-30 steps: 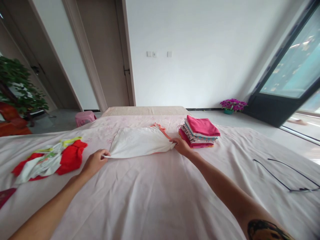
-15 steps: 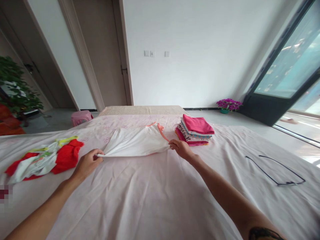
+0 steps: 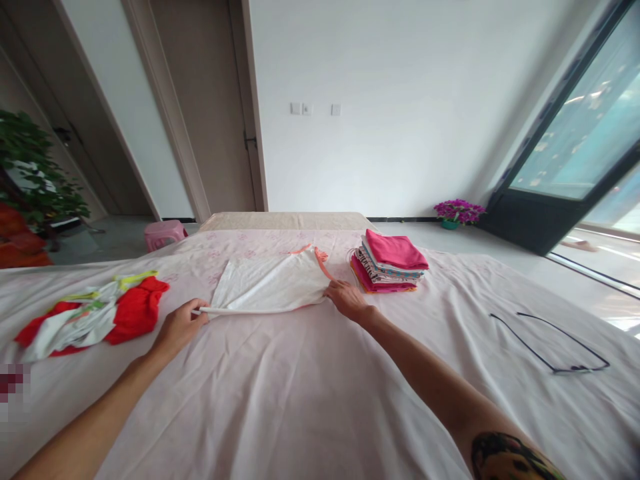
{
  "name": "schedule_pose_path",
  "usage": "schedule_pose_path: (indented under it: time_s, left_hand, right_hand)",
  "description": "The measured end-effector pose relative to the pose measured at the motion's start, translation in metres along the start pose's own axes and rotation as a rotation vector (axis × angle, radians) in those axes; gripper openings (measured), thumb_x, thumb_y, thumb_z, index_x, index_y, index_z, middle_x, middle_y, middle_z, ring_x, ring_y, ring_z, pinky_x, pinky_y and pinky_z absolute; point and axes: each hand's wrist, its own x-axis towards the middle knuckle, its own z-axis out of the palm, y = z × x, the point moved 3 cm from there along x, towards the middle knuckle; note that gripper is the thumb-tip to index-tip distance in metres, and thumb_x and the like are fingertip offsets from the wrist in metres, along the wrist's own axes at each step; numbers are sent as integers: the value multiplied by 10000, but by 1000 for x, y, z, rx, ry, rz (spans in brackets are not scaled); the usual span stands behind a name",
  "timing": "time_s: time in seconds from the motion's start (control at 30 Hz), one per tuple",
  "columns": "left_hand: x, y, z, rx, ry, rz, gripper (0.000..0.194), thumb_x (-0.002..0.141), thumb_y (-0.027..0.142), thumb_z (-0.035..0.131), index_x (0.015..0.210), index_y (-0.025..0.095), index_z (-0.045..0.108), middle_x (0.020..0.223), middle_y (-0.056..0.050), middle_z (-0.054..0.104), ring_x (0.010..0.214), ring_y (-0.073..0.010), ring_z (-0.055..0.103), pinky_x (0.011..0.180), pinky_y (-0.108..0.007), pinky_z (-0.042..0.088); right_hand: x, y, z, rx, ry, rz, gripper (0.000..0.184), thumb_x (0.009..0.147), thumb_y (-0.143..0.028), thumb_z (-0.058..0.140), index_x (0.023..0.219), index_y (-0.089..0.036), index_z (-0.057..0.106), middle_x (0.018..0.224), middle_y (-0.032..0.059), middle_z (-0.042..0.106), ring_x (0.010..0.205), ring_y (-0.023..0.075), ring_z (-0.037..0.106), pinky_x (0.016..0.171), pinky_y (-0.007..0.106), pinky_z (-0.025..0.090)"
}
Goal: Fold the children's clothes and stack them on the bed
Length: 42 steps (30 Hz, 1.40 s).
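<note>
Watching from afar through the head camera, I have the white top (image 3: 265,283) spread at 12 o'clock on the pale sheet (image 3: 300,400), its orange trim (image 3: 325,267) toward 1 o'clock. My left hand (image 3: 180,327) pinches its near edge at the garment's 8 o'clock corner, thumb against fingers. My right hand (image 3: 349,300) grasps the 4 o'clock corner beside the trim, though its fingertips are partly hidden. Holding both ends seems to draw the near edge fairly straight, while the cloth beyond rests on the sheet, which likely bears its weight and limits creasing. The folded stack (image 3: 395,250) stands just beyond my right hand at 1 o'clock, squared up enough, I judge, to sit steadily. At 10 o'clock, the crumpled red-and-white clothes (image 3: 135,313) lie loose, apart from the stack, so the two don't mingle. The eyeglasses (image 3: 577,369) rest at 2 o'clock, well clear of my hands.
</note>
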Motion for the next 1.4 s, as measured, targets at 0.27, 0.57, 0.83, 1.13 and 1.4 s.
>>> schedule_pose_path:
  time_s: [0.27,0.57,0.83,1.13,1.4]
  left_hand:
    - [26,-6,9,-135,6,-203,276,719,303,541,963,219,640,746,8,723,640,-189,692,551,-239,461]
    - [32,-7,16,-105,-35,-172,209,733,375,564,861,231,644,746,12,714,683,-188,692,587,-236,434]
    - [21,-8,12,-226,-16,-135,300,745,382,544,981,221,635,858,14,719,652,-150,685,595,-210,481]
    - [18,-11,16,-284,-34,-91,362,757,431,556,1028,199,616,959,-15,709,685,-163,703,660,-237,514]
    - [9,-7,10,-380,-33,-38,422,760,503,582,1032,181,599,948,-27,697,672,-165,679,638,-256,509]
  right_hand:
    - [39,18,-6,146,181,259,403,860,-68,427,1194,-122,647,1085,108,694,975,208,642,859,308,496]
    - [29,-3,3,-42,160,-52,463,810,-11,498,1179,-224,678,1198,66,667,1161,226,532,960,312,432]
    - [35,14,0,-36,133,2,251,950,-148,476,1026,-179,713,1034,86,717,1041,214,587,867,284,444]
    - [27,13,3,-41,65,-96,269,945,-150,502,1112,-212,704,1154,61,698,1132,204,572,940,302,432]
    - [23,8,-16,105,240,-81,240,987,-271,481,1035,-200,706,1082,72,706,1071,202,592,928,308,446]
